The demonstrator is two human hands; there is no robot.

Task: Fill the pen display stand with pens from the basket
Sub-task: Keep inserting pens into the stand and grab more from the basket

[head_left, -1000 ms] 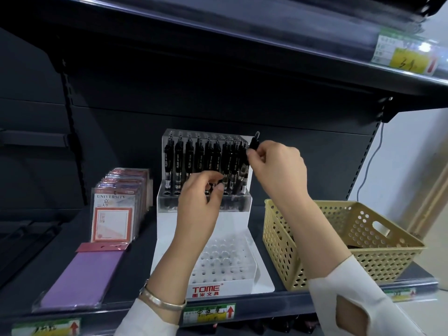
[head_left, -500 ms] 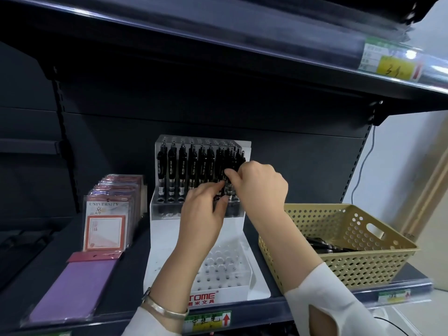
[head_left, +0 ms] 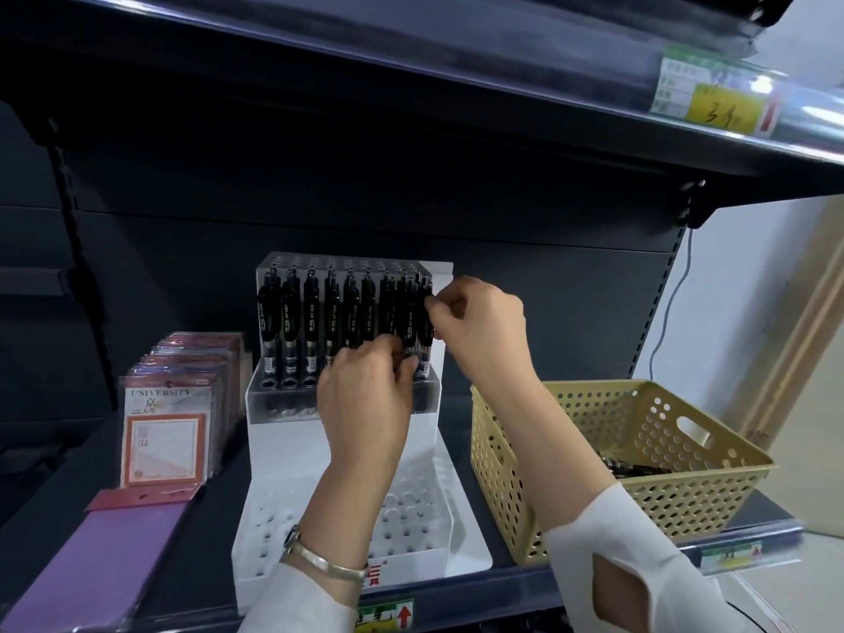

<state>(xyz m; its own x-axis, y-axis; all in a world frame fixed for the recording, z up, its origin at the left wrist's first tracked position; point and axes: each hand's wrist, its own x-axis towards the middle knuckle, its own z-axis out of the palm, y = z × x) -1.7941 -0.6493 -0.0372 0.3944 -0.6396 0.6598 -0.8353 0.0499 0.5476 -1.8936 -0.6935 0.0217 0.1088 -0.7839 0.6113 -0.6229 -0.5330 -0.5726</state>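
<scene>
Head view: pen (head_left: 424, 319), raised over pen display stand's (head_left: 292, 431) right end one second ago, now slotted in upper tier. Right hand (head_left: 479, 322) pinches top, left hand (head_left: 365, 395) pinches lower barrel. Lower tier unfilled; basket (head_left: 571, 450) right of stand.

The pen display stand (head_left: 292, 454) is made of glossy white and clear plastic, the pens (head_left: 310, 322) of shiny black plastic, the basket (head_left: 694, 504) of matt perforated plastic, the shelf (head_left: 502, 198) of matt dark metal.

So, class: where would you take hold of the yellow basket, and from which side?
On the yellow basket, take the oval handle slot in its far right wall, hooking fingers in from the right; the perforated walls are otherwise plain.
</scene>
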